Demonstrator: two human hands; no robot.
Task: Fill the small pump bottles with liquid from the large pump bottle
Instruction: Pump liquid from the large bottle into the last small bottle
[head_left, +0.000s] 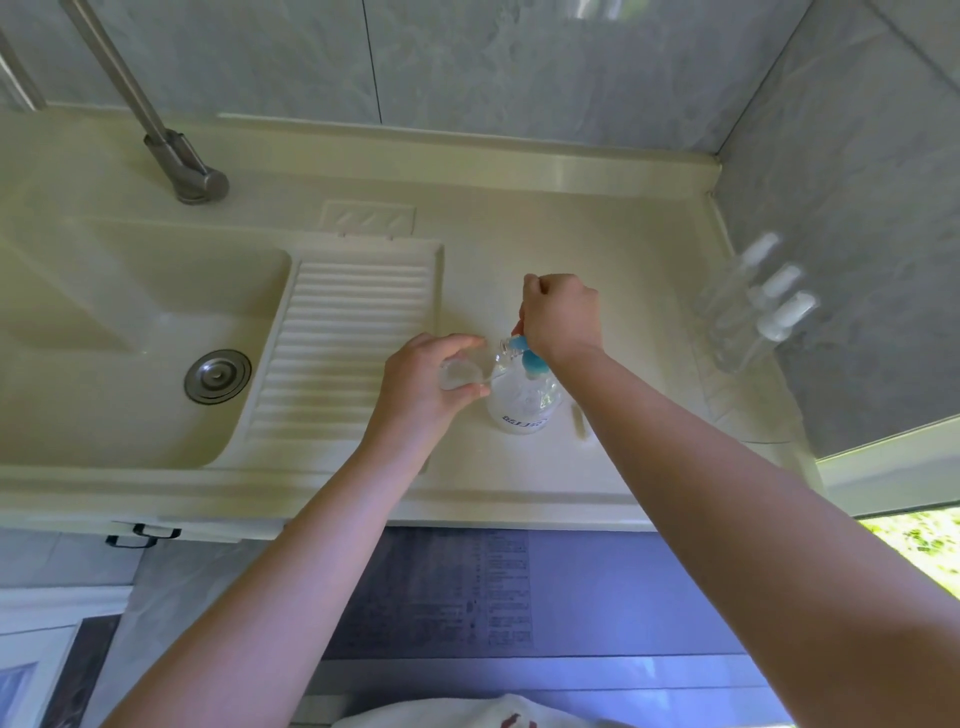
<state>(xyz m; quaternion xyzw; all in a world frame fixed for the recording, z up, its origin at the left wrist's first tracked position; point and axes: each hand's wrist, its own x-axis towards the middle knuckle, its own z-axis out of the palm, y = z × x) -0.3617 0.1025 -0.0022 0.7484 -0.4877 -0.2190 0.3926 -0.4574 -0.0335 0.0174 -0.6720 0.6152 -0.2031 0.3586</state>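
Note:
The large clear pump bottle (524, 402) with a blue pump head (529, 358) stands on the cream countertop (623, 260). My right hand (562, 317) sits on top of the pump, fingers curled over it. My left hand (427, 384) grips a small clear bottle (462, 371), tilted with its open neck against the blue nozzle. Three more small clear pump bottles with white tops (753, 301) stand at the right by the wall. A small white piece (578, 423), perhaps a removed pump tube, lies on the counter right of the large bottle.
A sink basin (130, 338) with a metal drain (217, 375) lies at the left, a ribbed washboard slope (343, 353) beside it. A metal faucet (176, 156) rises at the back left. Tiled walls close the back and right.

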